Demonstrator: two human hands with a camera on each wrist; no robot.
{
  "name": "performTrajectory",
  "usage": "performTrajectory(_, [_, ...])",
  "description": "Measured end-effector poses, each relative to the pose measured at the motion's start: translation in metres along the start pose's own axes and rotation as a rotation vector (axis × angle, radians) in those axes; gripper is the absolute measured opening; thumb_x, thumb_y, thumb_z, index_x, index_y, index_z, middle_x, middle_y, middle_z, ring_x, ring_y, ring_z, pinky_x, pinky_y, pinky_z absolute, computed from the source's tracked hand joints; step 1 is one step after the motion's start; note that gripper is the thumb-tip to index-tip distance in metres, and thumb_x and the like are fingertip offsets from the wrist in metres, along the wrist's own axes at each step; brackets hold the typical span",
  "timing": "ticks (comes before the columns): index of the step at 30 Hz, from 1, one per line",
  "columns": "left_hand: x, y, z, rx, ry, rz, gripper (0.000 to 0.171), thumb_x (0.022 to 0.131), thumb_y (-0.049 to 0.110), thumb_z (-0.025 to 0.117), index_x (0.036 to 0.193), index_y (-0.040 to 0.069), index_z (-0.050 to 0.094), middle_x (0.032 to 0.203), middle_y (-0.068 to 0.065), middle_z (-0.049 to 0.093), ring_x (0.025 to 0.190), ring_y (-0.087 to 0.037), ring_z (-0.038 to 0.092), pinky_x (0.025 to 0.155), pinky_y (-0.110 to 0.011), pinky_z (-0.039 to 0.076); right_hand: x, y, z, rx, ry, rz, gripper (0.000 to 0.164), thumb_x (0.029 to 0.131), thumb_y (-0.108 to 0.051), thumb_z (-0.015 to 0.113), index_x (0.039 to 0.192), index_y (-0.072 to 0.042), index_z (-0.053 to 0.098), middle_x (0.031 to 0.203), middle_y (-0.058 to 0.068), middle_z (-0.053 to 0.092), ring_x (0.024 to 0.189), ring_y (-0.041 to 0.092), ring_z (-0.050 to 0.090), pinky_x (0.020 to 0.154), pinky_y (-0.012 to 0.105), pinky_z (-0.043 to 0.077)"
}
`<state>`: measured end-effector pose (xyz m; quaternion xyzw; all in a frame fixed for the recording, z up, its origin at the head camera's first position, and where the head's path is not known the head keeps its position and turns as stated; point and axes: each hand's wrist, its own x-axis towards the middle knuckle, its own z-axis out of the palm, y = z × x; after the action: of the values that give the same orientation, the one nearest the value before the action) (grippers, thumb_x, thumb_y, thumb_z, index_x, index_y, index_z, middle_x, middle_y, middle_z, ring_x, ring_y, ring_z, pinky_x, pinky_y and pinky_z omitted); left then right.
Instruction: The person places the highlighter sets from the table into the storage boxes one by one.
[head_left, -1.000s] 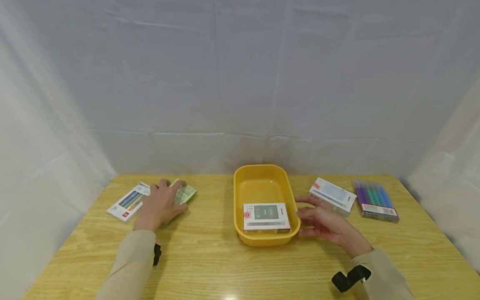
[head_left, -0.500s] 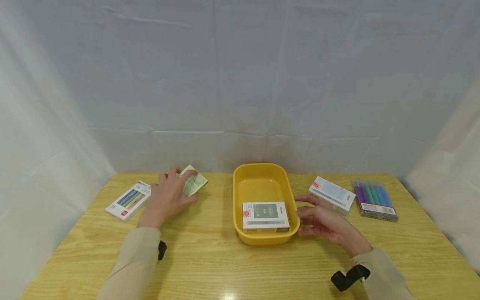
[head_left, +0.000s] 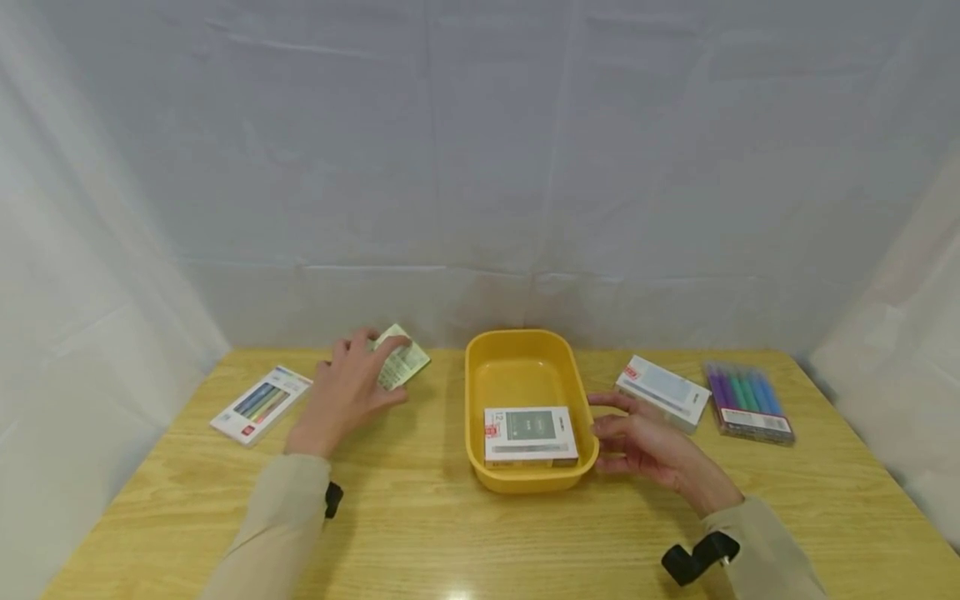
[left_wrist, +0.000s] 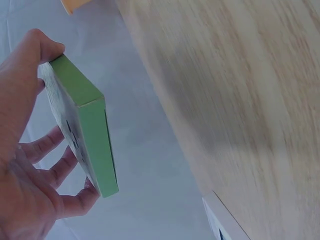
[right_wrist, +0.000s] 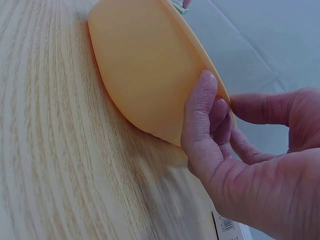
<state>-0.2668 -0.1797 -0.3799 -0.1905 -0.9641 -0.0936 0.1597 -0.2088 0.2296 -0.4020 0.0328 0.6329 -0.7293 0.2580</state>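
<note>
My left hand (head_left: 348, 387) grips a flat green box (head_left: 402, 365) with printed writing by its edges, between thumb and curled fingers. The left wrist view shows the green sides of this box (left_wrist: 97, 140) tilted, above the wooden table (left_wrist: 240, 100). My right hand (head_left: 652, 442) holds the right rim of a yellow plastic bin (head_left: 525, 336). Seen from the right wrist, some of its fingers lie against the outer wall of the bin (right_wrist: 145, 60), and another fingertip meets the rim. A white box with a green label (head_left: 531, 437) lies inside the bin's near end.
Left of my left hand lies a white box with a window showing coloured pens (head_left: 258, 407). Behind my right hand are another white box (head_left: 663, 392) and a clear pack of purple, green and blue pens (head_left: 750, 404). A pale curtain (head_left: 480, 167) hangs behind the table.
The left hand has moved right and away from me, carrying the green box off the pen box towards the bin. My right hand stays at the bin's rim.
</note>
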Motion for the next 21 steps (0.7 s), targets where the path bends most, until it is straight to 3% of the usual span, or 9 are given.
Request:
performTrajectory(9, [0.005,0.009,0.0,-0.001,0.003,0.026,0.062,0.087,0.047,0.078,0.141,0.03,0.053,0.141,-0.024,0.05,0.108,-0.05,0.056,0.072,-0.066,0.052,0.001,0.001,0.0,-0.002,0.013,0.01,0.062,0.1,-0.01,0.059,0.155,-0.006,0.03,0.11,0.004,0.067,0.088,0.016,0.069,0.077,0.033,0.062])
performTrajectory(21, [0.02,0.026,-0.002,-0.038,-0.034,0.047,0.059,0.087,0.039,0.074,0.142,0.032,0.053,0.145,-0.02,0.048,0.119,-0.05,0.052,0.083,-0.07,0.049,0.001,0.001,-0.001,-0.009,0.028,0.02,0.061,0.099,-0.008,0.058,0.154,-0.005,0.031,0.11,0.004,0.069,0.09,0.017,0.07,0.08,0.035,0.063])
